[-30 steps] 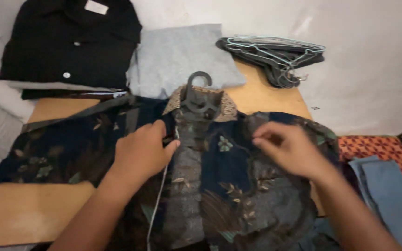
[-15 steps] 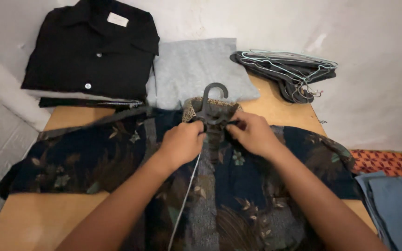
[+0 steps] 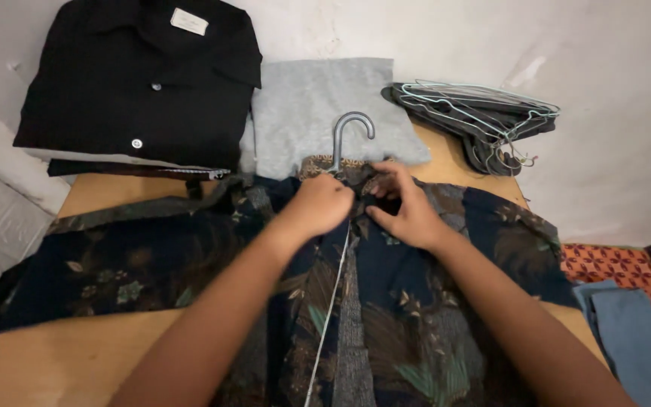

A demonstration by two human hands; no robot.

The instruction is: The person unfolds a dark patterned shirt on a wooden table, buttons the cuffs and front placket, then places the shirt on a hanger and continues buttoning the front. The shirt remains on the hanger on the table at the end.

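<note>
Dark leaf-print shirt (image 3: pixel 212 264) lies across the table's (image 3: pixel 32 362) middle, and my left hand (image 3: pixel 322 203) and right hand (image 3: pixel 408 215) have moved up, now pinching its collar together around the grey hanger (image 3: pixel 344 139).

This looks like my laundry corner at home: a plain wooden worktop (image 3: pixel 84 354) against a bare whitewashed wall (image 3: pixel 604 60), folded black button shirts (image 3: pixel 141 83) stacked at its back, grey clothes hangers (image 3: pixel 484 120) piled beside them.
</note>
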